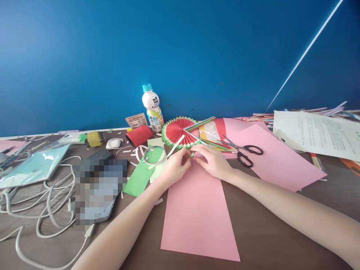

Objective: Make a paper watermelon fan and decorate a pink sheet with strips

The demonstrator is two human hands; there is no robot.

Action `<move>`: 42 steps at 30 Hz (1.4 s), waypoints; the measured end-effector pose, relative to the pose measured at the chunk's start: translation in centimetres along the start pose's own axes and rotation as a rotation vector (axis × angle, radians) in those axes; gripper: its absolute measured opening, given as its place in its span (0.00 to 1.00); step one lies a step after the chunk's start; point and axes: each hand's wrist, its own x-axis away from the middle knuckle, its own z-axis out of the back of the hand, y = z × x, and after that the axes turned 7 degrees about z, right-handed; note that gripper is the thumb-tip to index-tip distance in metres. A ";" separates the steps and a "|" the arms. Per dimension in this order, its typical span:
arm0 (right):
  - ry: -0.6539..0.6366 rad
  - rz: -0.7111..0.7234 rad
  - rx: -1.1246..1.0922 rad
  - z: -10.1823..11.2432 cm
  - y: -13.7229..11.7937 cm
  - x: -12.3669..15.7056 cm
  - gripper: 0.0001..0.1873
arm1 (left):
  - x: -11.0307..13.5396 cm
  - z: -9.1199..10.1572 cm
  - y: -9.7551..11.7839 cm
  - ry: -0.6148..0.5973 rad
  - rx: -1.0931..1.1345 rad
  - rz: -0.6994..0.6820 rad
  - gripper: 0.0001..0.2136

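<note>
My left hand [178, 165] and my right hand [212, 161] meet above the far part of a pink paper sheet [199, 217], fingers closed. Pinched between their fingertips is a small green paper piece [192, 154], mostly hidden. A white paper strip [177, 145] slants up beside my left fingers; I cannot tell whether they touch it. Just beyond the hands lies a pleated red and green paper fan [180, 129]. Scissors with black handles [247, 153] rest to the right of my right hand. Left of my left hand, a roll of clear tape [154, 155] lies on green paper [139, 174].
A bottle with a blue cap [152, 108] stands by the blue wall, near a red cylinder [140, 135]. White cables [42, 215] and a phone [101, 191] fill the left. More pink paper [284, 161] and a printed sheet [317, 133] lie right. Paper scraps are scattered about.
</note>
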 end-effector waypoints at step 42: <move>0.139 0.034 0.010 0.0 -0.4 0.5 0.06 | 0.2 -0.1 -0.2 -0.047 0.103 0.096 0.09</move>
